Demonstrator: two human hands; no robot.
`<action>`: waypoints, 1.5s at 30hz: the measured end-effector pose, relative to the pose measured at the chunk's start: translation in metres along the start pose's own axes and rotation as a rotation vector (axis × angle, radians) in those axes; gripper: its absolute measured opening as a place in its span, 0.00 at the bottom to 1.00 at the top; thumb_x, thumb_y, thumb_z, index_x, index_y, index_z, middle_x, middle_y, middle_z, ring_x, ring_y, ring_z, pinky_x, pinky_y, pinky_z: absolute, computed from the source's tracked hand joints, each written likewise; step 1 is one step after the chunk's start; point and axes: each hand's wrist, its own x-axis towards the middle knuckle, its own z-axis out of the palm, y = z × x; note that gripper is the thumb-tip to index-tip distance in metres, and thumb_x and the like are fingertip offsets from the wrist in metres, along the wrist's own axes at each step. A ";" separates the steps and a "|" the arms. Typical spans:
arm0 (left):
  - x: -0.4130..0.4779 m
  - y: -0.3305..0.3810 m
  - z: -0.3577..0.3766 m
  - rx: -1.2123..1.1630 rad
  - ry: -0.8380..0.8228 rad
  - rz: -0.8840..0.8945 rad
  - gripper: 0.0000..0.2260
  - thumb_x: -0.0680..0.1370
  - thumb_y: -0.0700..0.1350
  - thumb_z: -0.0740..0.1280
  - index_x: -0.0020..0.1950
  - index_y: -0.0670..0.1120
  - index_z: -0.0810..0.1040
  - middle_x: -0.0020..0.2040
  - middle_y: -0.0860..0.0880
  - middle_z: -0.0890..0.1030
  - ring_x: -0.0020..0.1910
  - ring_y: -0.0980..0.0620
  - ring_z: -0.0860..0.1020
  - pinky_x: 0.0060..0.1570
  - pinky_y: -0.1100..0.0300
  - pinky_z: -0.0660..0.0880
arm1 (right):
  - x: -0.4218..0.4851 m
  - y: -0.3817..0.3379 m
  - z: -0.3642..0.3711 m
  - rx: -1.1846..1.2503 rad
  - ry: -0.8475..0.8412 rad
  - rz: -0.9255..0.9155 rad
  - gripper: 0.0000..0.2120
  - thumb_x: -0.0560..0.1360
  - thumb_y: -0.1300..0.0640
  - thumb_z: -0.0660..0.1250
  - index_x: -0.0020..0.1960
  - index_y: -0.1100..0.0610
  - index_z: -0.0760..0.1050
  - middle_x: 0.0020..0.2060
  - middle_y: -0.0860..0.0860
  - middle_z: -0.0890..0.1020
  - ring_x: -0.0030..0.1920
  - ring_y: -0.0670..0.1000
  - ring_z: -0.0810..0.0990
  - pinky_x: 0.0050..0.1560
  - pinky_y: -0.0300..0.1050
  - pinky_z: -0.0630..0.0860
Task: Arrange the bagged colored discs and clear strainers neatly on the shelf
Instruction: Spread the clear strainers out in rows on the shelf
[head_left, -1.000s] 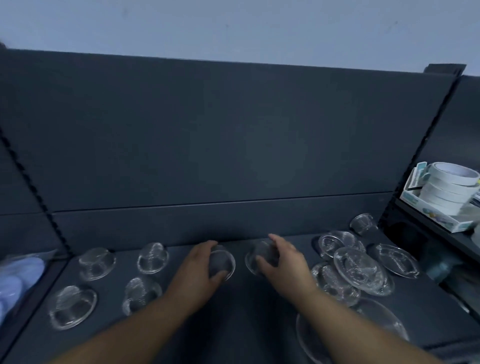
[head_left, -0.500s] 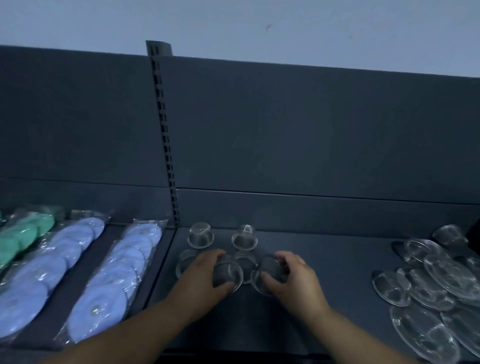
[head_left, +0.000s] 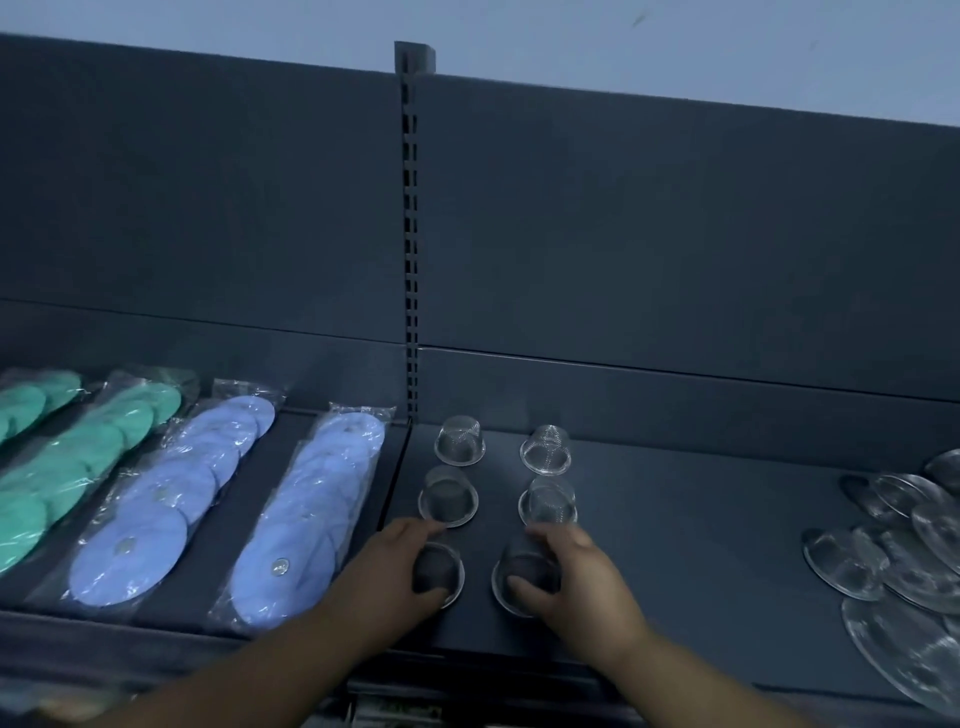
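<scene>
Your left hand is closed around a small clear strainer that stands dome-up on the dark shelf, near its front edge, and your right hand holds a second small strainer just beside it, with the thumb on the near side and the fingers over the top. Behind these two stand four more small strainers in two short columns: the left column has one in the middle and one at the back, the right column has one in the middle and one at the back. The two columns stay apart, with a narrow lane of bare shelf between them. The left column is close to the seam where the slotted upright divides the shelving. Left of this seam lie four long bags of discs, angled toward the back panel: two of blue discs and two of green discs. To the right of your right hand there is a wide open stretch of shelf, free for moving, until a loose overlapping heap of flat clear strainers at the right edge.
</scene>
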 end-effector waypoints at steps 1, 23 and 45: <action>0.000 -0.001 0.000 -0.002 0.000 0.004 0.31 0.69 0.53 0.71 0.70 0.57 0.66 0.65 0.57 0.69 0.64 0.58 0.70 0.64 0.66 0.65 | -0.001 0.000 0.000 -0.008 -0.010 0.003 0.28 0.69 0.45 0.72 0.67 0.47 0.70 0.61 0.45 0.73 0.58 0.43 0.75 0.56 0.30 0.67; 0.028 0.069 0.018 0.102 0.114 0.133 0.27 0.73 0.59 0.67 0.69 0.53 0.67 0.68 0.55 0.67 0.68 0.56 0.65 0.65 0.64 0.63 | -0.022 0.038 -0.049 -0.098 0.092 0.077 0.28 0.72 0.38 0.66 0.69 0.44 0.66 0.63 0.45 0.71 0.64 0.46 0.72 0.65 0.39 0.68; 0.145 0.350 0.208 0.137 -0.203 0.322 0.35 0.72 0.61 0.68 0.75 0.51 0.60 0.73 0.52 0.61 0.72 0.52 0.62 0.71 0.61 0.59 | -0.094 0.284 -0.279 -0.186 0.400 0.356 0.19 0.74 0.41 0.65 0.62 0.47 0.73 0.58 0.45 0.74 0.59 0.48 0.74 0.59 0.43 0.72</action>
